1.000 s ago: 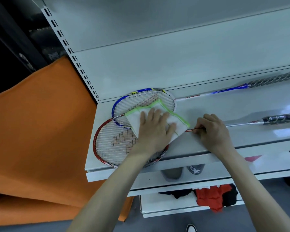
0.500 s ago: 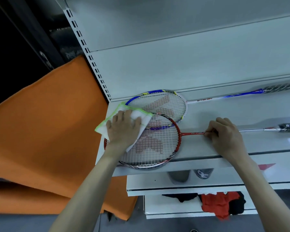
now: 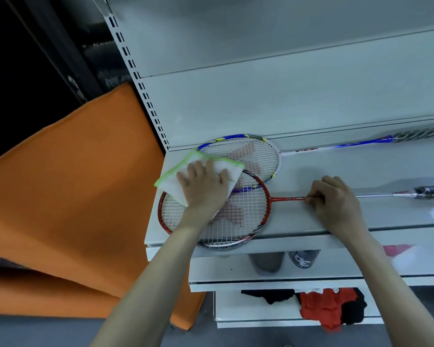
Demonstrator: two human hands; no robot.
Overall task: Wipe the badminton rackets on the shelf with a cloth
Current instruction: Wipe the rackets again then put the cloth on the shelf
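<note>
Left hand [image 3: 203,187] lies flat with fingers spread, while right hand [image 3: 336,205] seems curled in a pinch.

Two rackets on shelf [image 3: 361,169]: near racket [image 3: 246,216] head overlaps far racket [image 3: 256,156] head; cloth [image 3: 181,176] over both, left end

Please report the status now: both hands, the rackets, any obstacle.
Left hand flat on cloth, pressing red racket head. Right hand pinching its shaft. Blue racket partly under the red one. No obstacle seen.
</note>
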